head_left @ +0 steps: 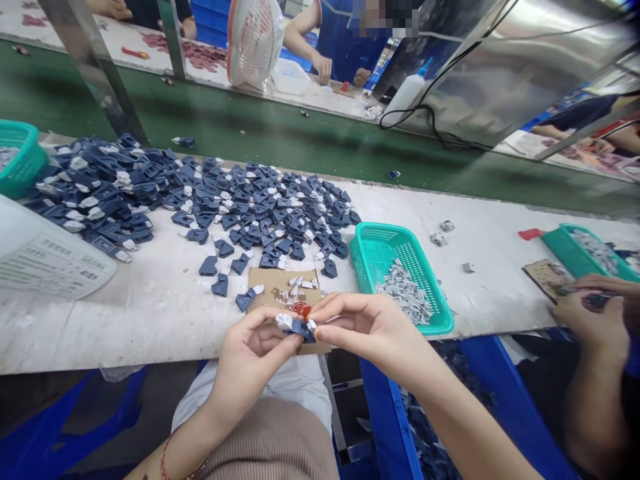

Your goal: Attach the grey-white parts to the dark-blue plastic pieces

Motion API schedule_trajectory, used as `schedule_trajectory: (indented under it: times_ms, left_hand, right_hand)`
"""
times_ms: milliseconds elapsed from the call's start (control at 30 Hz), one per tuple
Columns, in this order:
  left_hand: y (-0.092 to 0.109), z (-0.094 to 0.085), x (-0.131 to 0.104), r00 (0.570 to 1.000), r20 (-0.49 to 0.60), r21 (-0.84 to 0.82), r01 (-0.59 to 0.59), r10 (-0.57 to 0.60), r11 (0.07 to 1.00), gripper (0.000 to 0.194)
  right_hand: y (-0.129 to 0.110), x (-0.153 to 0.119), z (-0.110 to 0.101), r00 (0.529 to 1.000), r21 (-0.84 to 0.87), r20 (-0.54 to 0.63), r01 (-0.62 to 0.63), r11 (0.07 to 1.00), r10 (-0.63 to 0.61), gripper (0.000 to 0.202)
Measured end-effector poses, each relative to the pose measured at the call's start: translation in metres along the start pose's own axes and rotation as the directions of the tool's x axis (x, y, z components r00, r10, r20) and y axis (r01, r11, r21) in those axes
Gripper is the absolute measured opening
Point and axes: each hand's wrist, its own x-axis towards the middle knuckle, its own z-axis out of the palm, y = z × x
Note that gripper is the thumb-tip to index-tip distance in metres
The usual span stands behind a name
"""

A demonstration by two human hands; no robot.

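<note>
Near the table's front edge, my left hand (255, 347) pinches a dark blue plastic part (299, 329) with a white tip at its left end. My right hand (367, 327) holds a small light grey plastic piece (312, 325) against the right end of that part. Whether the two are joined, I cannot tell. Beneath both hands lies a cardboard piece (260, 280) bearing several loose grey pieces (300, 285) and a red round object (301, 309), partly hidden by my fingers.
A wide pile of blue parts (200, 193) spreads behind and left of my hands. To the right stands a green basket (445, 325) of grey pieces. A white bottle (55, 253) is at the left. A co-worker's hands (595, 313) work at far right.
</note>
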Motion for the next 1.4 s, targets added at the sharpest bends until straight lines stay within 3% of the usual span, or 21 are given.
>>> schedule_trajectory:
  times_ms: [400, 600, 667, 767, 867, 933, 1033, 1167, 1267, 1400]
  left_hand:
    - [-0.003, -0.001, -0.006, 0.998, -0.012, 0.024, -0.058, 0.058, 0.998, 0.012]
    - [-0.005, 0.0, -0.009, 0.996, -0.036, 0.071, -0.08, 0.083, 0.994, 0.012]
    - [-0.005, 0.0, -0.01, 0.995, -0.044, 0.074, -0.091, 0.095, 0.993, 0.013]
    - [-0.003, 0.0, -0.012, 0.996, -0.023, 0.076, -0.085, 0.087, 0.993, 0.014]
    - [0.0, 0.001, -0.014, 0.998, 0.004, 0.092, -0.066, 0.066, 0.994, 0.015]
    - [0.003, 0.002, -0.014, 0.998, 0.006, 0.106, -0.066, 0.066, 0.992, 0.015]
    - [0.005, 0.005, -0.014, 0.997, 0.06, 0.063, -0.059, 0.055, 0.996, 0.012]
    - [0.005, 0.009, -0.013, 0.993, 0.105, -0.005, -0.056, 0.056, 0.998, 0.01]
    - [0.003, 0.009, -0.011, 0.995, 0.058, 0.048, -0.089, 0.086, 0.995, 0.01]
    - [0.001, 0.004, -0.007, 0.991, 0.061, 0.231, -0.129, 0.118, 0.964, 0.013]
  right_hand:
    - [-0.01, -0.007, 0.014, 0.976, -0.278, -0.047, 0.19, 0.942, -0.211, 0.001]
    - [-0.009, -0.014, 0.015, 0.948, -0.41, -0.024, 0.281, 0.868, -0.318, 0.008]
    - [-0.007, -0.016, 0.015, 0.958, -0.367, -0.04, 0.252, 0.896, -0.285, 0.009]
    - [-0.002, -0.017, 0.012, 0.986, -0.146, -0.022, 0.159, 0.976, -0.164, 0.019]
    - [0.004, -0.017, 0.013, 0.992, 0.018, -0.039, 0.119, 0.993, -0.118, 0.031]
    - [0.008, -0.017, 0.017, 0.991, 0.037, -0.067, 0.119, 0.992, -0.116, 0.037]
    - [0.012, -0.015, 0.029, 0.996, 0.065, -0.01, 0.085, 0.994, -0.084, 0.041]
    - [0.016, -0.012, 0.041, 0.995, 0.107, -0.019, 0.096, 0.99, -0.094, 0.036]
    - [0.019, -0.011, 0.043, 0.992, 0.175, -0.068, 0.113, 0.978, -0.103, 0.032]
    - [0.024, -0.013, 0.044, 0.993, 0.142, -0.11, 0.058, 0.988, -0.042, 0.033]
